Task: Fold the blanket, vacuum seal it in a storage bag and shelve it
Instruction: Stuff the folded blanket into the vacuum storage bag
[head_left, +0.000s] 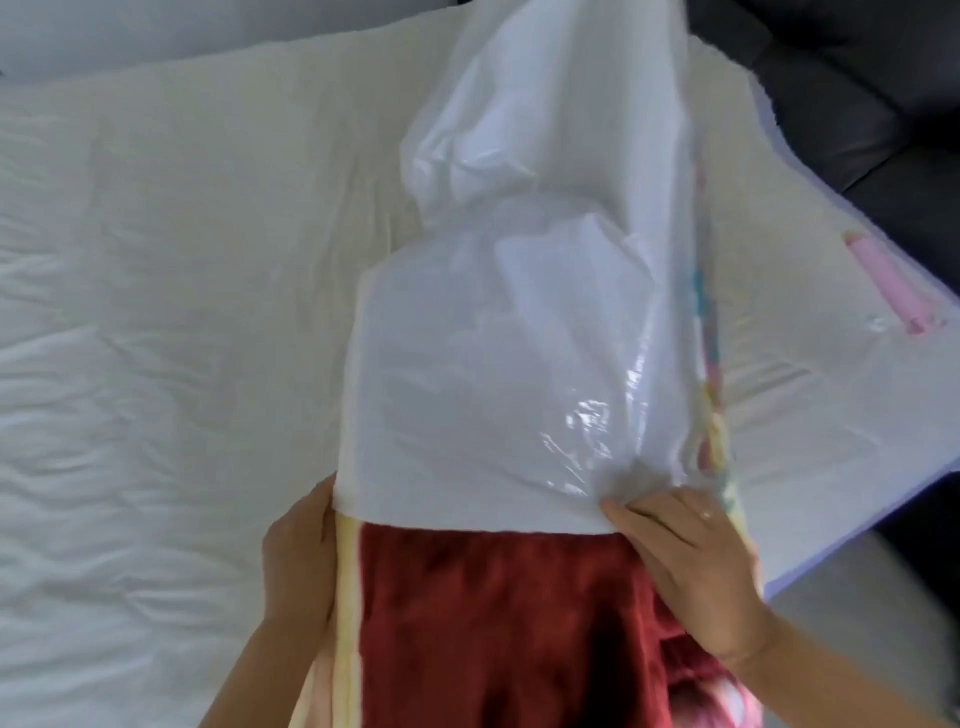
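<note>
Blanket (498, 623) half inside storage bag (467, 364), left hand (298, 561) and right hand (691, 571) fingers (628, 519) gripping its mouth

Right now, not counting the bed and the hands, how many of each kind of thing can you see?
Blanket: 1
Storage bag: 1
Pink tube: 1
Total: 3

Rumpled white bed (156, 270), dark sofa (852, 88)
</note>
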